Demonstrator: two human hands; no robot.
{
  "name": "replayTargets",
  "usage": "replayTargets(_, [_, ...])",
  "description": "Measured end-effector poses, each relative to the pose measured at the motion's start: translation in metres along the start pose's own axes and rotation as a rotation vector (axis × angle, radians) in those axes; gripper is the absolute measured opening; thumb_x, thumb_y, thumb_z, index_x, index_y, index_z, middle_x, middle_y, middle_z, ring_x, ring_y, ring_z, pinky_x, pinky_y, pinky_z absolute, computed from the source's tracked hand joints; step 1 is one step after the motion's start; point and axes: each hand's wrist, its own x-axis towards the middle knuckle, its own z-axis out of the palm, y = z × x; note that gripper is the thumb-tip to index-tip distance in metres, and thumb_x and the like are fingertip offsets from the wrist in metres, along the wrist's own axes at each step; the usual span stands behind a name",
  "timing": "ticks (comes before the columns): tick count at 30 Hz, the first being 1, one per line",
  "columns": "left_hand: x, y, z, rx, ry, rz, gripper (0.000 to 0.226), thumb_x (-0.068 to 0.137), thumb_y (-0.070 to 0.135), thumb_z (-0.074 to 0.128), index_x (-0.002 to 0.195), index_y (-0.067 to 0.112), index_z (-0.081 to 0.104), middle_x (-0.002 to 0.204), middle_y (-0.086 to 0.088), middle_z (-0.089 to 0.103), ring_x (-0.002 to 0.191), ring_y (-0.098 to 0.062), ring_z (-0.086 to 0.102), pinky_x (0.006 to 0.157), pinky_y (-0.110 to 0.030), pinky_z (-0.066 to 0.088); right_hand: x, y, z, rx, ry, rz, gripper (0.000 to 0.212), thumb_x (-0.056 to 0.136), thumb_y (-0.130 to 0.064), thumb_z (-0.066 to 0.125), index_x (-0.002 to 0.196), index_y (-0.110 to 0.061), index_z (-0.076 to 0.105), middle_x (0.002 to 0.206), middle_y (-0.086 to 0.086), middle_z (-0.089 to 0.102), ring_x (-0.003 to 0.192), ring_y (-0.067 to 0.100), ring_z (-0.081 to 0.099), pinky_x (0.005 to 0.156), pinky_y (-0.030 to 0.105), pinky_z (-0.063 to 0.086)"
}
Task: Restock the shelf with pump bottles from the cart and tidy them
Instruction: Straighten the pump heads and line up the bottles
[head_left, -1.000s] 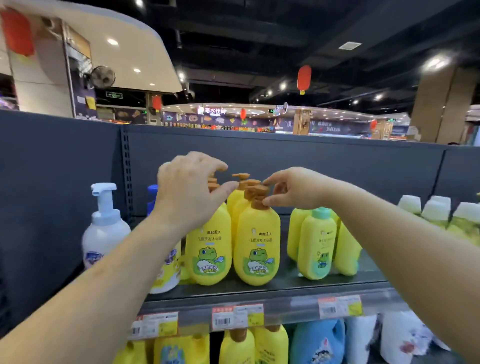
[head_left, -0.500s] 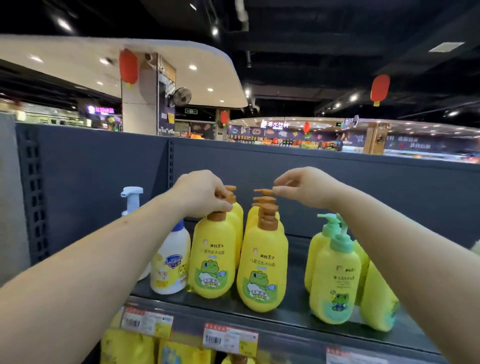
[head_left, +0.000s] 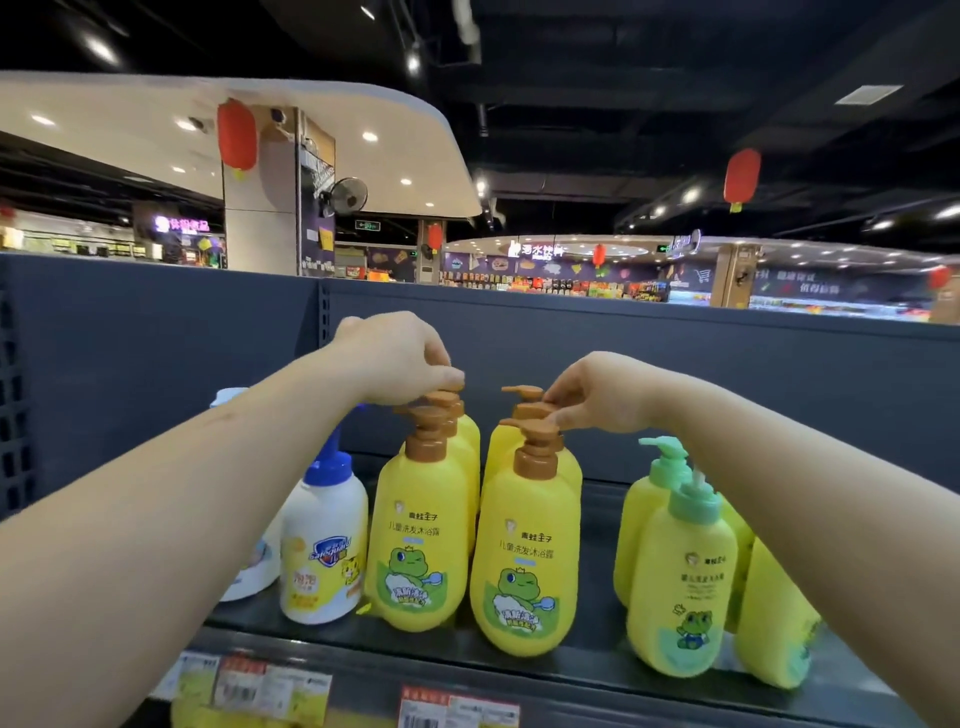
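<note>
Both your arms are stretched out over the dark shelf (head_left: 587, 654), and two rows of yellow pump bottles with brown pumps stand right under your hands. Your left hand (head_left: 395, 358) sits on top of the left row, fingers curled down and pinched around a brown pump head behind the front left bottle (head_left: 421, 535); that front bottle stands upright just below and in front of your knuckles, its own pump free. Your right hand (head_left: 597, 395) reaches in from the right, fingertips (head_left: 553, 415) closed narrowly on the brown pump of a bottle in the right row, touching it from the side, with the front right bottle (head_left: 524, 556) upright just below your fingers and another pump spout poking out to the left behind it. The two front bottles stand side by side, near each other but with a slim gap between, frog labels facing you. To the left, partly behind your left forearm, a white bottle with a blue cap (head_left: 322, 545) stands just beside the left row. To the right, well under your right forearm, yellow bottles with green pumps (head_left: 680, 571) cluster together, apart from the brown-pumped rows. Price tags (head_left: 270, 691) run along the shelf's front edge below.
</note>
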Motion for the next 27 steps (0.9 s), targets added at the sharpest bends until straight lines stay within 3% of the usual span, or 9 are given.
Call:
replayTargets(4, [0.019,-0.003,0.007,0.011,-0.263,0.001,0.036,0.086,0.045,0.058,0.107,0.019,0.071,0.103,0.000,0.070,0.094,-0.018,0.063,0.088,-0.039,0.051,0.000,0.000,-0.007,0.017,-0.077,0.023,0.046,0.086,-0.047,0.061,0.123,-0.020,0.062,0.118,-0.005,0.066,0.103,0.016,0.061,0.094,0.032,0.048])
replayTargets(7, [0.029,-0.005,0.009,-0.079,-0.360,0.024,0.038,0.086,0.035,0.064,0.119,0.017,0.065,0.113,0.004,0.063,0.100,-0.016,0.059,0.088,-0.030,0.048,0.006,0.003,-0.020,0.085,-0.042,0.077,0.056,0.088,-0.056,0.051,0.133,-0.022,0.052,0.134,-0.006,0.055,0.122,0.017,0.051,0.102,0.035,0.038])
replayTargets(10, [0.038,-0.006,0.011,-0.116,-0.364,0.070,0.040,0.084,0.029,0.068,0.122,0.019,0.063,0.110,0.007,0.062,0.101,-0.013,0.058,0.085,-0.026,0.047,0.026,0.006,-0.022,0.090,0.060,0.110,0.050,0.092,-0.046,0.051,0.136,-0.023,0.048,0.139,-0.001,0.053,0.125,0.020,0.050,0.103,0.035,0.038])
replayTargets(17, [0.050,-0.014,0.024,-0.187,-0.332,0.118,0.041,0.082,0.031,0.070,0.122,0.023,0.064,0.111,0.008,0.064,0.099,-0.011,0.061,0.078,-0.020,0.048,0.074,-0.006,0.002,-0.098,-0.134,0.077,0.052,0.094,-0.029,0.055,0.144,-0.024,0.038,0.143,0.003,0.048,0.128,0.025,0.047,0.103,0.036,0.040])
replayTargets(21, [0.049,-0.019,0.022,-0.197,-0.354,0.099,0.044,0.083,0.036,0.067,0.126,0.025,0.061,0.116,0.006,0.064,0.098,-0.011,0.063,0.080,-0.022,0.050,0.083,-0.008,0.011,-0.135,-0.122,0.036,0.040,0.093,-0.019,0.057,0.133,-0.017,0.055,0.130,0.004,0.058,0.103,0.019,0.054,0.084,0.026,0.044])
replayTargets(23, [0.049,-0.018,0.018,-0.208,-0.402,0.088,0.052,0.082,0.044,0.065,0.131,0.027,0.054,0.114,0.007,0.062,0.094,-0.011,0.066,0.088,-0.029,0.052,0.084,-0.007,0.010,-0.138,-0.110,0.029,0.038,0.092,-0.018,0.059,0.130,-0.016,0.057,0.127,0.004,0.060,0.096,0.016,0.052,0.081,0.025,0.043])
replayTargets(25, [0.053,-0.017,0.012,-0.234,-0.334,0.074,0.055,0.084,0.048,0.060,0.134,0.026,0.050,0.111,0.006,0.062,0.090,-0.009,0.067,0.092,-0.033,0.049,0.083,-0.004,0.008,-0.138,-0.110,0.035,0.037,0.092,-0.021,0.058,0.129,-0.017,0.058,0.126,0.003,0.061,0.095,0.016,0.051,0.083,0.025,0.043])
replayTargets(27, [0.062,-0.015,0.010,-0.213,-0.175,0.075,0.048,0.089,0.042,0.057,0.132,0.021,0.054,0.121,0.000,0.062,0.096,-0.009,0.060,0.091,-0.029,0.044,0.082,0.000,0.008,-0.125,-0.106,0.047,0.036,0.093,-0.024,0.057,0.128,-0.018,0.059,0.126,0.002,0.061,0.096,0.015,0.052,0.084,0.025,0.043])
